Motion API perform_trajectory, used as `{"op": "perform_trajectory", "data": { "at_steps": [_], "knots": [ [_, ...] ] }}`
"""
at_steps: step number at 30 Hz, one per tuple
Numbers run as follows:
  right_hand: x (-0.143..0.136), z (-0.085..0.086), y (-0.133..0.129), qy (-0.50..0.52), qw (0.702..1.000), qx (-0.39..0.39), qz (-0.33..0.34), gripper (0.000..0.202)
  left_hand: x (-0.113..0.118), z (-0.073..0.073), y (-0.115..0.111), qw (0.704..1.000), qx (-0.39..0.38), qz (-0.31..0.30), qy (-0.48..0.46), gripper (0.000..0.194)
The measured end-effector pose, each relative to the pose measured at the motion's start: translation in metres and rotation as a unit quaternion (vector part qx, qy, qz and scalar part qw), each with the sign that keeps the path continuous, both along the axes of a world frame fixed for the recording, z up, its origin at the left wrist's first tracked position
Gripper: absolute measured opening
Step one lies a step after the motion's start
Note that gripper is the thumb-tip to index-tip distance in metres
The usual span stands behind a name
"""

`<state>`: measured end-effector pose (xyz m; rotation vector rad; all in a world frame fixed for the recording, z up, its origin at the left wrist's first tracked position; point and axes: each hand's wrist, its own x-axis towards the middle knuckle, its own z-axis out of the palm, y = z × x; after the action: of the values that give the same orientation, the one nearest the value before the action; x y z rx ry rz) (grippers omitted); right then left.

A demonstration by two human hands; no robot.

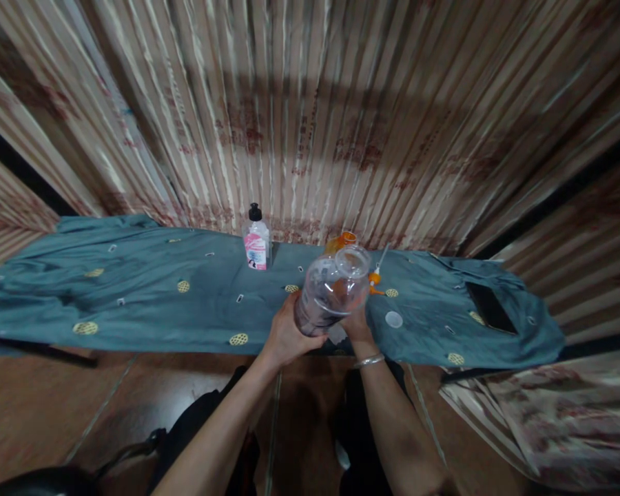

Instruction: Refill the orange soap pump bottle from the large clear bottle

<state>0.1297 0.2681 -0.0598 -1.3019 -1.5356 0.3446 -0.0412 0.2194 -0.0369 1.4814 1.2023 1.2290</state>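
My left hand (288, 332) is wrapped around a large clear plastic bottle (323, 296), its thumb across the near side. The bottle leans to the right, its wide round mouth facing up, and no cap sits on it. My right hand (358, 325), with a silver bangle at the wrist, is at the bottle's lower right side. The bottle hides its fingers, so I cannot tell what they grip. Just behind stands an orange bottle (347, 238) with an open neck, partly covered. Right of it lies an orange pump top (375, 278) with a pale tube.
A clear bottle with a black cap and pink label (255, 246) stands at the back of the cloth-covered table (149, 296). A small white disc (393, 319) and a black phone-like slab (490, 307) lie to the right. Striped curtains (289, 124) hang behind.
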Motion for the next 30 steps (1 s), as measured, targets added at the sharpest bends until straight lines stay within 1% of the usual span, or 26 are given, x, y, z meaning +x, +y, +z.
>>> {"op": "perform_trajectory", "data": {
  "at_steps": [2,5,7,10,12,17,23,26,30],
  "knots": [
    [-0.003,0.005,-0.002,0.017,1.000,-0.016,-0.014,0.038,0.001,-0.005,-0.001,1.000,0.005,-0.003,0.028,0.072],
    [-0.008,0.013,-0.005,0.016,0.999,-0.025,-0.031,0.041,-0.001,-0.010,-0.001,0.998,0.000,-0.001,0.058,0.049],
    [-0.011,0.018,-0.006,0.010,0.998,-0.032,-0.051,0.048,-0.007,-0.014,0.002,0.997,-0.014,0.010,0.071,0.039],
    [-0.013,0.022,-0.007,0.009,0.993,-0.065,-0.098,0.059,-0.020,-0.019,0.012,0.995,-0.043,0.043,0.083,0.041],
    [-0.014,0.024,-0.008,0.012,0.991,-0.082,-0.108,0.063,-0.031,-0.022,0.020,0.992,-0.058,0.072,0.090,0.042],
    [-0.013,0.027,-0.010,0.018,0.991,-0.094,-0.094,0.061,-0.057,-0.025,0.036,0.982,-0.074,0.139,0.102,0.043],
    [-0.014,0.027,-0.010,0.021,0.992,-0.085,-0.090,0.065,-0.079,-0.030,0.047,0.968,-0.100,0.195,0.119,0.044],
    [-0.013,0.028,-0.010,0.020,0.992,-0.086,-0.086,0.064,-0.087,-0.035,0.050,0.963,-0.110,0.213,0.124,0.044],
    [-0.012,0.028,-0.011,0.022,0.993,-0.088,-0.076,0.066,-0.095,-0.043,0.052,0.961,-0.117,0.217,0.123,0.044]
  ]
}}
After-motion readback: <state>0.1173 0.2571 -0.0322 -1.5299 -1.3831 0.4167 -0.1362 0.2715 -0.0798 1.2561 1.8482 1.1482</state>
